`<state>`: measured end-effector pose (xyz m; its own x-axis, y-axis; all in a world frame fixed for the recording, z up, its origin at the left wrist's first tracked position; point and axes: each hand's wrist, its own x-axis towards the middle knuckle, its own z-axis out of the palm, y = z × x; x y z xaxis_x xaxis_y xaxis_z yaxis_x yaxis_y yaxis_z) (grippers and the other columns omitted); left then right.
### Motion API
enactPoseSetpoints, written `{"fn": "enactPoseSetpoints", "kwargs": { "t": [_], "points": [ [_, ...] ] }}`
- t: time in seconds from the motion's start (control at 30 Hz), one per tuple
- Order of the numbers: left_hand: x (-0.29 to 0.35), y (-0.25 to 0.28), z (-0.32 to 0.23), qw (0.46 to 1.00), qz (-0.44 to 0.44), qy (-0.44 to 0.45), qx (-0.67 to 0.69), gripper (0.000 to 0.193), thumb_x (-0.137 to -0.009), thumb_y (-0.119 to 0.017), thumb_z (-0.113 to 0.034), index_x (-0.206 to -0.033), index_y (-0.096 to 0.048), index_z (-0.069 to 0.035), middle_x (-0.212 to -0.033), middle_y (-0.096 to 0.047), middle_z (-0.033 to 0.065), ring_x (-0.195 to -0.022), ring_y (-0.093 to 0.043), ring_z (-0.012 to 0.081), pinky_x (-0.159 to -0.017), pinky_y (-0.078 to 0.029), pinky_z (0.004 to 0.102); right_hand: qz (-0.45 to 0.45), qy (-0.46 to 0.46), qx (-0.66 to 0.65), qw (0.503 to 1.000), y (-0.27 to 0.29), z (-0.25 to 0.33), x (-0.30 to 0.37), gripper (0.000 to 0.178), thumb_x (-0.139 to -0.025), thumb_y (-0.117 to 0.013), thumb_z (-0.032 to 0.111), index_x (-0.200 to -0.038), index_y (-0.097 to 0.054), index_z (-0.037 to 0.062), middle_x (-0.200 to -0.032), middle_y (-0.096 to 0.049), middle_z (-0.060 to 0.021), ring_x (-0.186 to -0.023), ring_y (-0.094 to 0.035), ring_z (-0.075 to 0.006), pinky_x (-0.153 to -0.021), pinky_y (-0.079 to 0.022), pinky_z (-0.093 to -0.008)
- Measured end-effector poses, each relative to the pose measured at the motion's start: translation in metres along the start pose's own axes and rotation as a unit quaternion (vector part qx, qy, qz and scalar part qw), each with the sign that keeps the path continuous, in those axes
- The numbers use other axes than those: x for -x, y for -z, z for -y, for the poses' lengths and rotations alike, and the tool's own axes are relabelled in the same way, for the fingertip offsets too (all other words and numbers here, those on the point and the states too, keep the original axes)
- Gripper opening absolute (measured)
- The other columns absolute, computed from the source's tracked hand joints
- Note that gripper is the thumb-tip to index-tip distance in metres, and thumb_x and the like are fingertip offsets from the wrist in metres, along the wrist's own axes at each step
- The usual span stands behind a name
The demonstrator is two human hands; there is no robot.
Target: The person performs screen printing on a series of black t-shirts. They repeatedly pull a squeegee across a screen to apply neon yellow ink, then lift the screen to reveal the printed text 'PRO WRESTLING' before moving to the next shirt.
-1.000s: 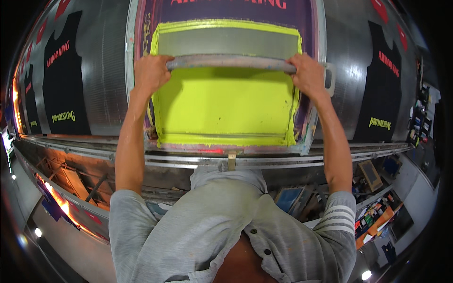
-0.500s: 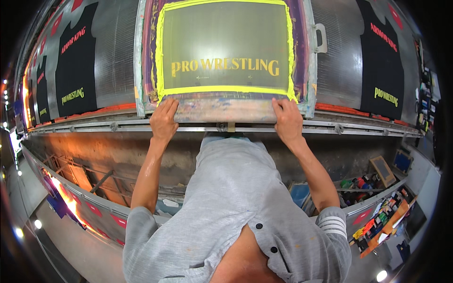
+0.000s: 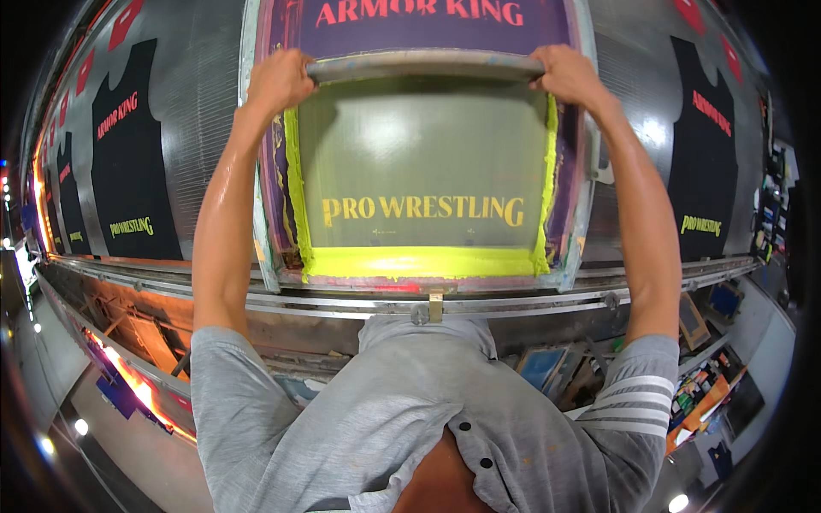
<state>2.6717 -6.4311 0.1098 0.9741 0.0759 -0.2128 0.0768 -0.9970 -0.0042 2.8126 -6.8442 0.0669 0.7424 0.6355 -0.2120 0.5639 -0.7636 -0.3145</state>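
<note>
Both of my arms reach forward over a screen-printing frame [image 3: 255, 154]. My left hand [image 3: 282, 81] is closed round the left end of a long squeegee [image 3: 423, 65], and my right hand [image 3: 566, 75] grips its right end. The squeegee lies crosswise over the far part of the grey-green mesh [image 3: 428, 145]. Yellow lettering [image 3: 423, 211] shows on the mesh nearer to me. A wide band of bright yellow ink [image 3: 423, 262] lies along the near end, with thinner yellow streaks up both sides. The squeegee's lower edge is hard to make out.
Black sleeveless shirts with pink and yellow lettering lie flat on the metal table, one to the left [image 3: 128, 162] and one to the right [image 3: 703, 154]. A metal rail [image 3: 359, 304] runs along the near table edge. An orange glow [image 3: 141, 376] shows at lower left.
Both hands have carried the squeegee away from me, from the near edge to the far part of the mesh. The near yellow band looks wider, and pink lettering now shows beyond the squeegee.
</note>
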Motion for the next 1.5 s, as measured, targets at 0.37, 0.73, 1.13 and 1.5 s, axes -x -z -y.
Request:
{"fn": "enactPoseSetpoints", "kwargs": {
  "t": [0.37,0.73,1.13,1.5],
  "points": [
    [0.138,-0.049,-0.024,0.998,-0.029,-0.007,0.051,0.045,-0.065,-0.062,-0.004,-0.105,-0.077,-0.017,-0.076,-0.07,0.0144,-0.067,-0.068,0.0338,-0.062,-0.054,0.0439,-0.042,0.062,-0.017,0.997,-0.068,0.041,0.129,0.045,-0.068,-0.065,-0.003,-0.111,-0.072,0.0073,-0.099,-0.066,-0.0086,-0.094,-0.062,-0.0319,-0.081,-0.053,-0.0403],
    [0.299,-0.075,-0.078,0.999,-0.015,0.009,0.04,0.037,-0.066,-0.067,-0.003,-0.099,-0.075,-0.016,-0.084,-0.072,0.013,-0.074,-0.069,0.0355,-0.064,-0.053,0.046,-0.007,0.042,-0.046,0.998,-0.112,0.112,0.291,0.037,-0.07,-0.068,0.009,-0.106,-0.071,0.0063,-0.1,-0.066,-0.0096,-0.098,-0.062,-0.0329,-0.092,-0.051,-0.0426],
    [0.21,-0.082,-0.186,0.984,0.146,-0.065,0.075,0.019,-0.071,-0.064,-0.005,-0.086,-0.074,0.0,-0.085,-0.07,0.0238,-0.085,-0.069,0.0424,-0.073,-0.054,0.0496,-0.259,-0.182,-0.375,0.871,-0.074,-0.038,0.23,0.059,-0.088,-0.071,0.041,-0.129,-0.063,-0.0009,-0.12,-0.07,-0.0165,-0.109,-0.067,-0.026,-0.094,-0.05,-0.0346],
    [0.083,-0.093,-0.145,0.849,0.503,-0.067,0.147,0.032,-0.05,-0.074,-0.001,-0.081,-0.073,0.008,-0.089,-0.071,0.028,-0.082,-0.069,0.0372,-0.07,-0.053,0.0467,-0.267,-0.305,-0.364,0.838,-0.1,-0.088,0.131,0.065,-0.087,-0.072,0.031,-0.142,-0.052,0.0026,-0.109,-0.07,-0.0179,-0.096,-0.068,-0.0254,-0.084,-0.052,-0.0345]
  ]
}}
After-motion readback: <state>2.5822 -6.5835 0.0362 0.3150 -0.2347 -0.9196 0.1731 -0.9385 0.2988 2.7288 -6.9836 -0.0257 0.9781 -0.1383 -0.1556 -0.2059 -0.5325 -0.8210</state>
